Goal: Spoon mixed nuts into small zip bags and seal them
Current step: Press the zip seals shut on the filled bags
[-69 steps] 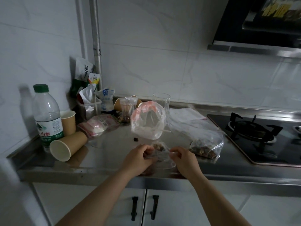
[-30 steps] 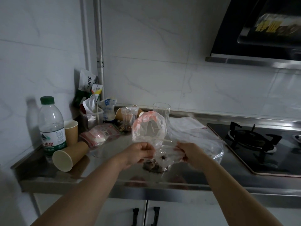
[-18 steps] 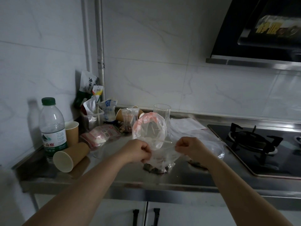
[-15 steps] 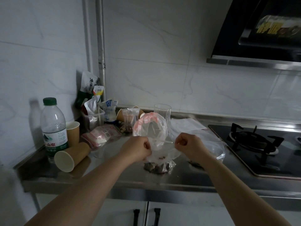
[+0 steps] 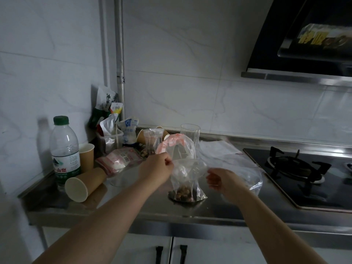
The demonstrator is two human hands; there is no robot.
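A small clear zip bag [image 5: 187, 176] stands on the steel counter [image 5: 133, 206], with mixed nuts [image 5: 182, 193] gathered at its bottom. My left hand [image 5: 156, 168] pinches the bag's top left corner and holds it upright. My right hand [image 5: 219, 180] hovers just right of the bag's top right corner, blurred, fingers loosely curled and holding nothing I can see. Behind the small bag stands a larger clear bag with a pink rim [image 5: 175, 145]. A big clear bag holding nuts [image 5: 245, 172] lies to the right.
A tall glass [image 5: 190, 134] stands at the back. On the left are a water bottle [image 5: 65, 149], an upright paper cup [image 5: 86, 157], a tipped paper cup [image 5: 83, 184], a pink packet [image 5: 120, 159] and snack packets [image 5: 108, 111]. A gas hob [image 5: 297, 168] lies right.
Both hands lifted the small bag off the counter and pulled along its top edge. My right hand has now dropped away from the top right corner, while the left keeps its pinch.
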